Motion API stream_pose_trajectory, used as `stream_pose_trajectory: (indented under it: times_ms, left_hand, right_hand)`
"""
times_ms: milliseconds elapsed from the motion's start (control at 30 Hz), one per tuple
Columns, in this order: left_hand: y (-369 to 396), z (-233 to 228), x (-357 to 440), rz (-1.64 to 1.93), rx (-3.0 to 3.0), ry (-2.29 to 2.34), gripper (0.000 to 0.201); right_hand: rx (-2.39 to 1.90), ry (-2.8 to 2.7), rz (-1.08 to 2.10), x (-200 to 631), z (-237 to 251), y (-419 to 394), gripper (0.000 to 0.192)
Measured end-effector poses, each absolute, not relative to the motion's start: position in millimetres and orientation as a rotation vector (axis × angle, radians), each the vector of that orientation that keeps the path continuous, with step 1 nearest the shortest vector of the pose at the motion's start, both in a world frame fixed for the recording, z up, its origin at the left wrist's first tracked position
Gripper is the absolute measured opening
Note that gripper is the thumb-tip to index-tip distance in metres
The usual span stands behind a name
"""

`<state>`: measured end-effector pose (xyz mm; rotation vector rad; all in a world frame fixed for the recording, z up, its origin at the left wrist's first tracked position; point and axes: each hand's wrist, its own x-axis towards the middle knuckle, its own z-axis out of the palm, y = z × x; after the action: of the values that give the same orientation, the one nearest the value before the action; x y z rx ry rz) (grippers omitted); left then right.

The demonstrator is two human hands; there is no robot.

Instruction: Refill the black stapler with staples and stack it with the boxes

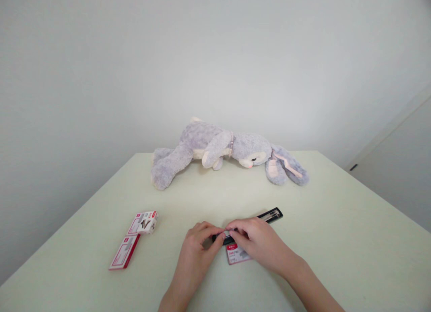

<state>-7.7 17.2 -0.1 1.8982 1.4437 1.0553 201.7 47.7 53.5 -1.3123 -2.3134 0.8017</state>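
Observation:
A long black stapler (272, 214), opened out flat with a metal strip showing in its far arm, lies slantwise across the table in front of me. My left hand (199, 245) is closed, thumb and forefinger pinching at the stapler's near left end. From the right, my right hand (261, 242) reaches over the stapler's middle and hides much of it. Its thumb and fingertips press together at a small silvery piece there, too small to make out. Partly under the right hand lies a red and white staple box (237, 254), just on my side of the stapler.
To the left, a small staple box (148, 222) with a stapler picture rests at the upper end of red and white label-like packs (124, 253). A grey plush rabbit (215, 146) lies on its side along the table's (188, 202) back edge, before a pale wall.

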Motion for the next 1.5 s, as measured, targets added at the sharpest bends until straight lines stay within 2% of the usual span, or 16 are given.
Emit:
stream_pose_trajectory:
  times_ms: [233,333,700,1067,1500]
  left_hand:
    - [17.5,2.3,-7.4,1.05,1.89,1.457,0.014]
    - [17.5,0.8,-7.6,1.043,1.901,1.463,0.013]
    - [13.0,0.5,-7.9,1.009,2.033,1.469,0.016]
    - [9.5,6.2,-2.6,0.985,2.105,1.522,0.015]
    - [9.2,6.4,-3.1,0.972,2.098,1.511,0.014]
  right_hand:
    - [-1.539,-2.167,0.726,208.7,46.4,43.1,0.025]
    - [-1.511,-2.104,0.827,205.7,37.4,40.2,0.03]
    - [-1.47,-1.614,1.165,187.5,17.8,43.7,0.028]
    - [-1.479,-1.633,1.136,191.7,11.9,39.8,0.022]
    - [-1.397,-1.551,1.185,188.9,10.6,36.0,0.028]
